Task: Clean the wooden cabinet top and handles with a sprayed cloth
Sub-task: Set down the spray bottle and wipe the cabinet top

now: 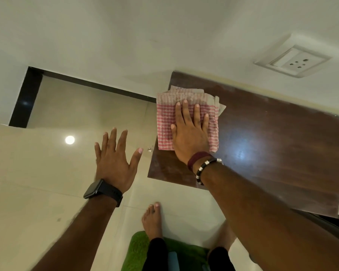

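Observation:
A dark wooden cabinet top (272, 145) fills the right of the head view, seen from above. A folded red-and-white checked cloth (165, 122) lies flat on its far left corner. My right hand (190, 132) presses on the cloth with straight, spread fingers. My left hand (114, 163) hovers over the floor to the left of the cabinet, fingers spread, holding nothing. The cabinet's handles are out of sight.
A white wall with a socket plate (294, 59) stands behind the cabinet. Glossy beige floor tiles (47, 173) lie to the left, with a dark skirting strip (25, 96). My bare foot (152, 220) stands by a green mat (137, 251).

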